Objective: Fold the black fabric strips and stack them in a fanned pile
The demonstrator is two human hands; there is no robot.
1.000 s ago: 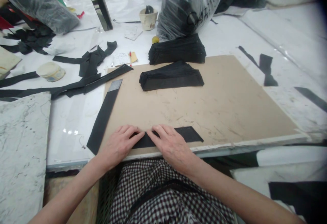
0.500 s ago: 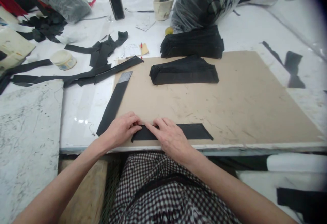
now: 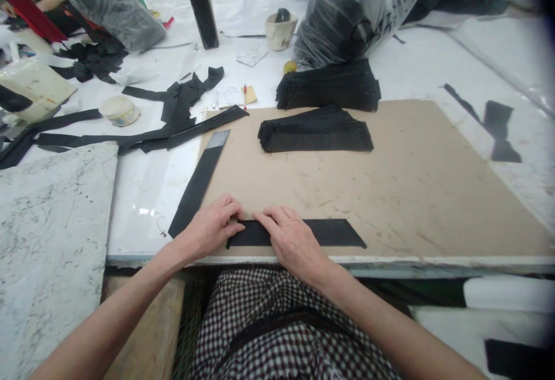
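Black flat fabric strip (image 3: 339,233) lies lengthwise nr the front edge of the big tan board (image 3: 411,183), its R end cut on a slant, a corner of its L end poking out below my fingers. My L hand (image 3: 219,224) is at that L end: thumb on the strip, other fingers curled by its upper edge. Can't tell if they're pinching it or just touching. My R hand (image 3: 292,238) sits over the middle, back of hand up, fingers bent & close tog., thumb stretched twd the upper edge; whether it grips or only presses, can't tell. Both hands nr each other, w/ a bit of strip showing btwn.

L of me, a second black strip w/ a grey patch at its far end (image 3: 197,186) lies at an angle across the board's L edge. Farther up, approx. centre, a fanned stack of black pieces (image 3: 318,137) is on the board; just behind it, a taller black stack (image 3: 329,88), then a clear plastic bag w/ dark contents (image 3: 364,21). Loose black offcuts (image 3: 177,102) & a round pale tub (image 3: 120,111) are off L, on the white tabletop (image 3: 141,177).
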